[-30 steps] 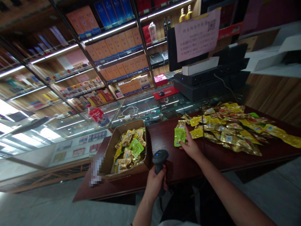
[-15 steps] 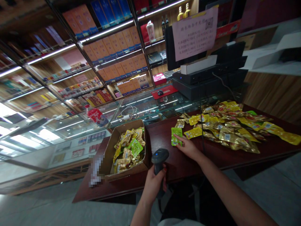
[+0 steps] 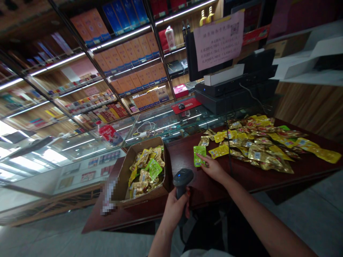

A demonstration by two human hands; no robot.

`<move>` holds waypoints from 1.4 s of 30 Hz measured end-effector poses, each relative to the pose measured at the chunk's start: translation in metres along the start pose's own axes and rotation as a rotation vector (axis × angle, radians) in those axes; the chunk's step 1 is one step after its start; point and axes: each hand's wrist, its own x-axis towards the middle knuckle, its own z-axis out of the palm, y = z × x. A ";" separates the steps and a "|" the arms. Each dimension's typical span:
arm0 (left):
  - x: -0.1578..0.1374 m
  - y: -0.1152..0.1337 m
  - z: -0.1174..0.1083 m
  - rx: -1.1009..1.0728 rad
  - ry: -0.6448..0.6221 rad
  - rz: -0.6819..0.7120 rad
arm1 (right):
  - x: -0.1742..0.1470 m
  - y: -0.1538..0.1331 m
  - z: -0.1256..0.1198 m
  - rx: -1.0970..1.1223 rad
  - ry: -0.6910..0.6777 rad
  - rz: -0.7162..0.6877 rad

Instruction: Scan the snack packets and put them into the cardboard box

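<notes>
My left hand (image 3: 175, 207) is wrapped around the handle of a dark barcode scanner (image 3: 183, 177), held upright at the table's front edge with a small blue light on top. To its right, my right hand (image 3: 211, 167) grips a green snack packet (image 3: 199, 157) by its right side, the index finger lying across its face. A cardboard box (image 3: 123, 178) left of the scanner holds gold, yellow and green packets, with a bright green packet (image 3: 154, 169) on top. Right of my right hand lies a yellow packet (image 3: 219, 151), beside a heap of gold and yellow packets (image 3: 257, 153).
A dark red table (image 3: 179, 153) carries the box and the heap. Behind it stand a glass display counter (image 3: 144, 117), a red mouse pad (image 3: 191, 104) with a mouse, and a monitor with a pink notice (image 3: 219, 43). A thin dark cable hangs near my right wrist.
The view has shifted very slightly. Both hands keep their holds, the scanner and the green packet staying in nearly the same places.
</notes>
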 end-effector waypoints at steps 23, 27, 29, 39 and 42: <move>-0.004 0.003 0.002 0.019 -0.049 0.022 | 0.001 -0.001 0.001 -0.059 0.028 -0.026; -0.004 0.003 0.002 0.016 -0.046 0.016 | 0.001 -0.002 0.001 -0.042 0.019 -0.028; -0.002 0.001 0.002 0.005 -0.042 0.007 | 0.000 -0.002 0.001 -0.032 0.017 -0.023; 0.011 -0.021 -0.002 -0.012 0.032 -0.079 | 0.008 -0.022 -0.003 0.039 0.209 0.123; 0.014 -0.022 -0.003 -0.020 0.029 -0.081 | 0.026 -0.064 0.021 0.132 0.051 0.042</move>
